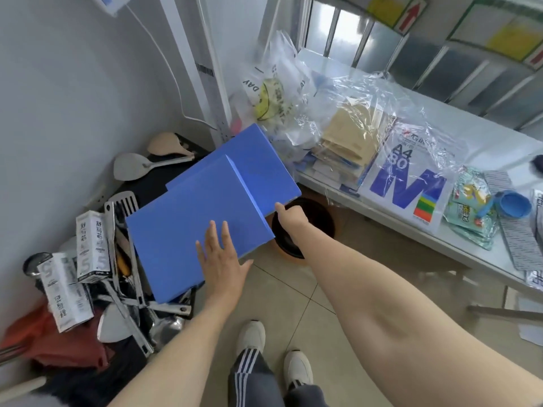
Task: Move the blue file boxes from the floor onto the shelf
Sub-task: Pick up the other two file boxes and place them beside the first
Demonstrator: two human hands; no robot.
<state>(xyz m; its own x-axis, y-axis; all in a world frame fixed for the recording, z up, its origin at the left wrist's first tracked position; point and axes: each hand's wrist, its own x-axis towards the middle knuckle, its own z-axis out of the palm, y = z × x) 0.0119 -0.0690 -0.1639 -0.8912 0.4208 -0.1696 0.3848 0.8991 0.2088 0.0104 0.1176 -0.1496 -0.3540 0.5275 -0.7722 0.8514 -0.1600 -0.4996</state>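
Two blue file boxes lie stacked over the clutter at the left. The nearer, upper blue file box (188, 227) is tilted. The farther blue file box (261, 160) sticks out behind it toward the shelf. My left hand (221, 259) rests flat, fingers spread, on the near box's lower right corner. My right hand (289, 220) grips the right edge of the stack, fingers hidden under it. The white shelf (390, 218) runs along the right side.
Metal spatulas, spoons and small cartons (91, 245) pile up at the left by the wall. A dark bucket (305, 227) stands on the tiled floor under my right hand. The shelf holds plastic bags, envelopes, an A4 paper pack (411, 177) and a blue cup (512, 204).
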